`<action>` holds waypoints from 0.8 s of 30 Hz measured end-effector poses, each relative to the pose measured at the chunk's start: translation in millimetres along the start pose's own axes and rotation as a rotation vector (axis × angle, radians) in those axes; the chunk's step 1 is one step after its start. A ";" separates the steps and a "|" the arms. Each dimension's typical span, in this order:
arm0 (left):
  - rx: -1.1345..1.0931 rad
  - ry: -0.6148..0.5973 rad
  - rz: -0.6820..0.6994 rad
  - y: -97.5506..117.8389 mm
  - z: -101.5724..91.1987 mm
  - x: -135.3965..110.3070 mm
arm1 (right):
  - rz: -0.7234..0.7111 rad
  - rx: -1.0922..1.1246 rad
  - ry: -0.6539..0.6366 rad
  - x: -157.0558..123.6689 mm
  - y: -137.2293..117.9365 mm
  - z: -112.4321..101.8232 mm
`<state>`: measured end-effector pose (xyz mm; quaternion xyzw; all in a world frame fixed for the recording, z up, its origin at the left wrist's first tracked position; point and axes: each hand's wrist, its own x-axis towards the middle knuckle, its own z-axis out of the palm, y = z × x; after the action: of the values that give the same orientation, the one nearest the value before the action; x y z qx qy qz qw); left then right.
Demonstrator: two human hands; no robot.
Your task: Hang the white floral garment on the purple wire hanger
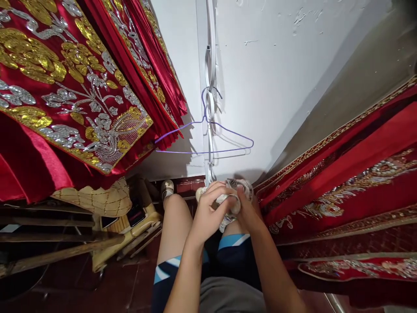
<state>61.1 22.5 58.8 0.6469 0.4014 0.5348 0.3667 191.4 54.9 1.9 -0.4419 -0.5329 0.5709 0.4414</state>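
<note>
Over my lap, both hands hold a bunched white cloth with grey markings [246, 188]. My left hand [210, 213] has its fingers and thumb curled round the near side of the bundle. From the right, my right hand [246, 213] grips the same cloth, its fingers mostly hidden by the fabric. Part of the cloth hangs below my hands by my right knee. Ahead of them, a bare purple clothes hanger [232, 130] hangs from a white metal stand [211, 56] against the wall.
Red garments with gold and silver sequins [81, 82] hang at the left, above a wooden chair [146, 213] with a phone [137, 216] on it. More embroidered red fabric [358, 191] fills the right side. The pale wall [276, 65] stands ahead, with dark red floor tiles [130, 278] below.
</note>
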 end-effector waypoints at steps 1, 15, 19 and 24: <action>0.071 -0.022 0.026 4.9 -3.5 0.3 | 0.035 0.098 -0.008 -1.2 -5.7 1.0; 0.332 -0.526 -0.261 -61.9 -82.3 -30.2 | 0.164 -0.187 -0.710 8.7 -76.0 -33.6; 0.837 -0.482 -0.344 -77.5 -140.7 -21.0 | -0.067 -0.607 -0.464 26.8 -79.0 -43.0; 1.105 -0.344 -0.209 -60.4 -187.1 9.4 | -0.269 -0.658 -0.212 65.5 -75.7 -44.7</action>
<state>-130.1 64.2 37.8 0.7766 0.6170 0.0947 0.0857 223.1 131.7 73.4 -0.4246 -0.7839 0.3487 0.2893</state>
